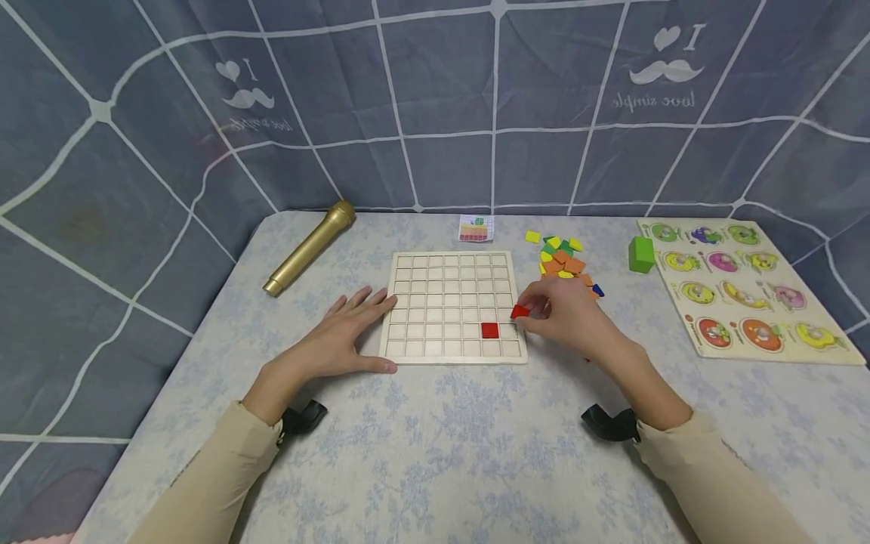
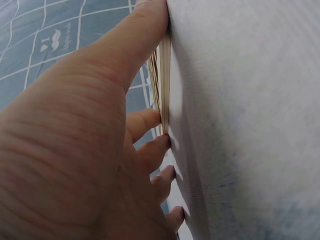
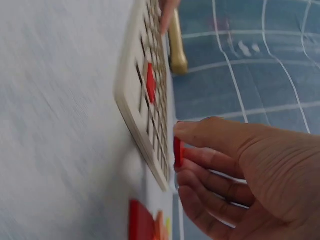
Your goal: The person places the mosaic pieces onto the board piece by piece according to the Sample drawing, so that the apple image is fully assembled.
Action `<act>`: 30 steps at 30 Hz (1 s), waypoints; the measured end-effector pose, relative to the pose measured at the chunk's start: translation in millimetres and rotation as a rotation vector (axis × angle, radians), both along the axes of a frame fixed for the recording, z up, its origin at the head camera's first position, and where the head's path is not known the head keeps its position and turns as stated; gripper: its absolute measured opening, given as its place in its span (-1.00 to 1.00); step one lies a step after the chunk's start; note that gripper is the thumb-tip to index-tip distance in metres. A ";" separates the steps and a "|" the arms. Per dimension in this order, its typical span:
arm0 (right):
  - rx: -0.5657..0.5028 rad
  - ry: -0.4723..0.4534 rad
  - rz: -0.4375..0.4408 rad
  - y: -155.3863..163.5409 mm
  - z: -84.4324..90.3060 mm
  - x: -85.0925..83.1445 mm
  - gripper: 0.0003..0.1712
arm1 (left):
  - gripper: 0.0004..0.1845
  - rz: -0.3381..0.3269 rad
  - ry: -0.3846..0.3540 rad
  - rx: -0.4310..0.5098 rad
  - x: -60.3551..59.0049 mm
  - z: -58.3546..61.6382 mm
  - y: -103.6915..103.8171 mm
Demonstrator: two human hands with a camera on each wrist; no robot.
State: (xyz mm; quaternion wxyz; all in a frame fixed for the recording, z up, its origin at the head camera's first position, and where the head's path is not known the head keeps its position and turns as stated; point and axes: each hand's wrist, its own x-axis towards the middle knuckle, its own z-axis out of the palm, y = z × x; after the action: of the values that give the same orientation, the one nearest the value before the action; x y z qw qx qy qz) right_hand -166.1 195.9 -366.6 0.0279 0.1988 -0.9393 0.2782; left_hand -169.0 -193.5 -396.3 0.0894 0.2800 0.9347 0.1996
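Note:
A pale wooden grid board (image 1: 435, 302) lies flat on the table, with one red square tile (image 1: 489, 330) in a cell near its lower right. My left hand (image 1: 343, 340) rests at the board's left edge, fingers spread and fairly straight; the left wrist view shows the thumb and fingertips touching that edge (image 2: 165, 85). Between thumb and fingers my right hand (image 1: 567, 313) pinches a second red tile (image 1: 519, 311), just by the board's right edge. In the right wrist view this held tile (image 3: 178, 145) is seen edge-on. Behind the right hand lies a pile of coloured tiles (image 1: 559, 261), partly hidden.
A gold microphone-shaped object (image 1: 309, 249) lies at the back left. A small printed card (image 1: 476, 228) sits behind the board. To the right are a green block (image 1: 641, 255) and a fruit-and-vegetable puzzle board (image 1: 748, 287). Grey-blue cloth (image 1: 442, 98) hangs behind the table.

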 end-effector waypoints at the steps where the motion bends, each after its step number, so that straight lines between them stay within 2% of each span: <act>1: -0.004 -0.002 0.014 -3.6 -1.4 1.4 -0.79 | 0.22 0.000 -0.001 0.000 0.5 -0.1 0.0; 8: -0.015 0.001 0.106 -24.3 -8.0 9.2 -0.80 | 0.21 -0.002 0.001 -0.002 1.2 -0.3 0.1; 24: -0.041 -0.020 0.231 -44.2 -18.4 21.2 -0.72 | 0.21 -0.003 0.008 -0.003 0.5 -1.2 -0.5; 30: -0.054 -0.010 0.249 -47.4 -20.0 24.2 -0.69 | 0.21 -0.004 0.008 -0.001 1.4 -1.2 0.0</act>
State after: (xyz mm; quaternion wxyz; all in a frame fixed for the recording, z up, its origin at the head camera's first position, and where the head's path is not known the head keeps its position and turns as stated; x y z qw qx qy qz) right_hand -141.9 148.5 -386.5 -0.0062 0.3116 -0.8997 0.3057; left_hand -167.6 -193.4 -397.5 0.0864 0.2823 0.9347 0.1978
